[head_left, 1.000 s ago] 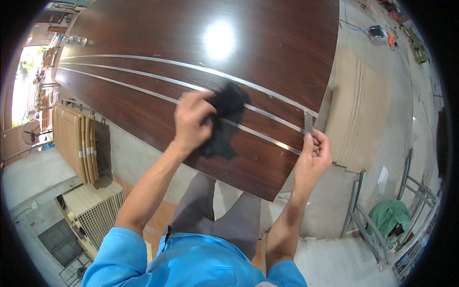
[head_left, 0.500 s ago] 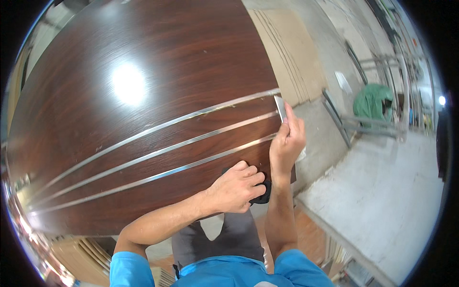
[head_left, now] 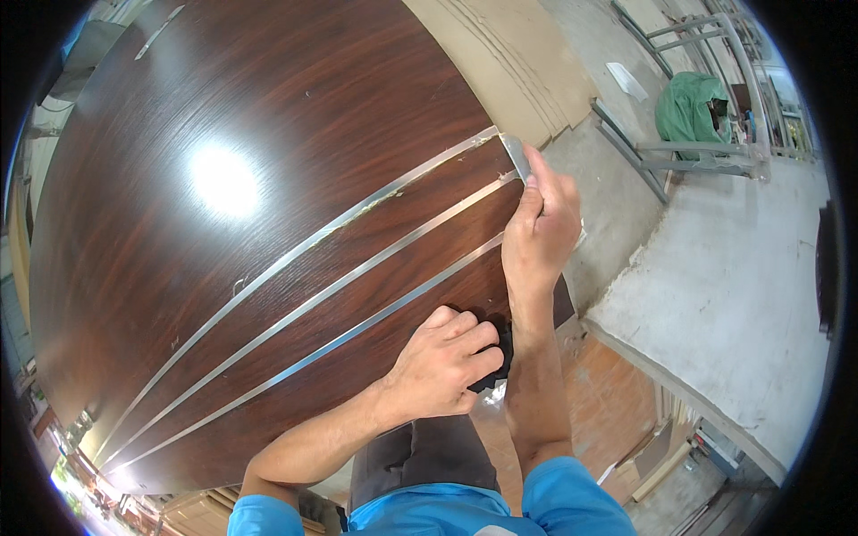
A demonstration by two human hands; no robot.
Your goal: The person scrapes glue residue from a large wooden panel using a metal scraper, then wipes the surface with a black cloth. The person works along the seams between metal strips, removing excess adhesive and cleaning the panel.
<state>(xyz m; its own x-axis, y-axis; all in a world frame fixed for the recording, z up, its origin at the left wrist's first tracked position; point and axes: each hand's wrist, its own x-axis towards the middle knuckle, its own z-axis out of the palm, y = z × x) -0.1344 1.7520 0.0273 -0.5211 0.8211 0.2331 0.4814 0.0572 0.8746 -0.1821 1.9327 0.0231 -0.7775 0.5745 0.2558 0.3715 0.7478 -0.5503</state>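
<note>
1) I have the left hand (head_left: 447, 362) curled tight on cloth (head_left: 502, 355), near right on the panel (head_left: 375, 89)
2) I have the right hand (head_left: 543, 219) pinching a scraper (head_left: 516, 158) at the far strip (head_left: 456, 154), right end

Green bundle (head_left: 686, 109), metal frame (head_left: 697, 146), flat cardboard (head_left: 505, 58).

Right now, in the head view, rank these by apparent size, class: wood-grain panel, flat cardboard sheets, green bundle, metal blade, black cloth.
1. Wood-grain panel
2. Flat cardboard sheets
3. Green bundle
Unranked, smallest: metal blade and black cloth; both are partly covered, so their order is unsure.
</note>
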